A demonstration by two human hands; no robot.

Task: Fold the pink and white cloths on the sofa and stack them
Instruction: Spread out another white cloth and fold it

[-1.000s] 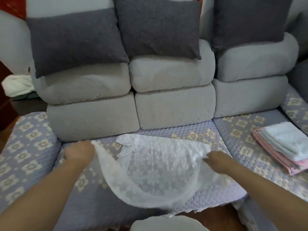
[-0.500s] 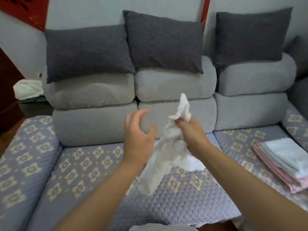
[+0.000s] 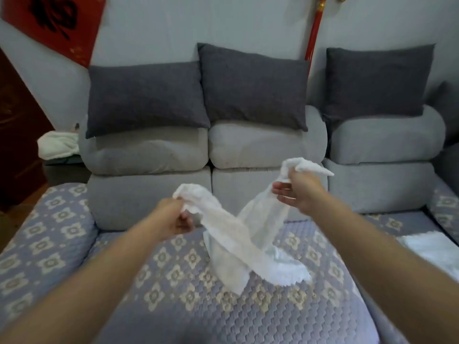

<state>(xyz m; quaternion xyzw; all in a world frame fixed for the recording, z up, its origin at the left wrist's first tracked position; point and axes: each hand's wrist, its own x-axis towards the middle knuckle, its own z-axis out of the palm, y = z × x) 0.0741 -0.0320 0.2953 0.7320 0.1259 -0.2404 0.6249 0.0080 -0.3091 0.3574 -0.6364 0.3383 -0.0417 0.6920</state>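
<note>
A thin white lace cloth (image 3: 238,234) hangs bunched between my two hands above the sofa seat (image 3: 173,281). My left hand (image 3: 176,217) grips one end of it at the centre left. Higher up and to the right, my right hand (image 3: 298,192) pinches the other end, with that corner sticking out above the fist. The cloth's lower part sags and rests on the patterned seat cover. At the right edge lies the top white cloth of a folded stack (image 3: 432,252), partly cut off by my right forearm.
Three dark grey pillows (image 3: 253,88) lean on the grey back cushions (image 3: 265,145). A white bundle (image 3: 58,145) lies on a side surface at the left. A dark wooden panel (image 3: 15,135) stands at the far left.
The cloth was spread flat on the seat, then gathered in my right hand. Now my left hand has taken one end and both hands have drawn apart. The view has tilted upward.
</note>
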